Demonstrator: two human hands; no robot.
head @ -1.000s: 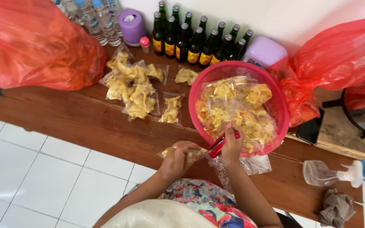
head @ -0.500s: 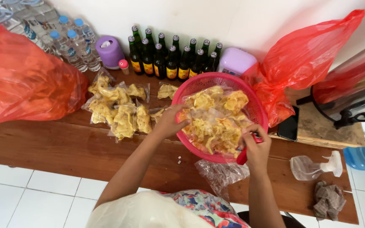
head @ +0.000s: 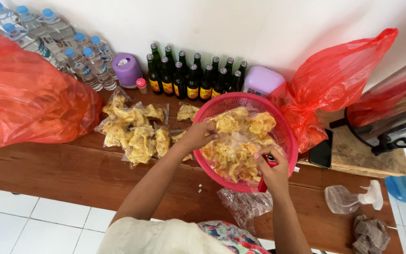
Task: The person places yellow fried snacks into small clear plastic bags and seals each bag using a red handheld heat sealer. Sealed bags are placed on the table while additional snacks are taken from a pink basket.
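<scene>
A pink plastic basket (head: 284,123) full of yellow chips (head: 240,136) in clear bags stands on a wooden bench (head: 62,174). My left hand (head: 199,135) reaches over the basket's left rim and touches a bag of chips inside. At the basket's near edge my right hand (head: 272,170) grips a small red tool (head: 263,183). A pile of sealed chip bags (head: 135,131) lies on the bench to the left of the basket. Empty clear bags (head: 244,203) lie under the basket's front.
Dark green glass bottles (head: 191,77) line the wall, flanked by purple containers (head: 127,69). Water bottles (head: 83,61) stand at back left. Big red plastic bags (head: 24,99) sit at both ends. A black phone (head: 322,151), a spray bottle (head: 353,196) and a rag (head: 369,234) lie at right.
Both hands rose from the bench's near edge to the basket. My left hand went from the pile of bags into the basket; my right hand shifted to its front rim with the red tool.
</scene>
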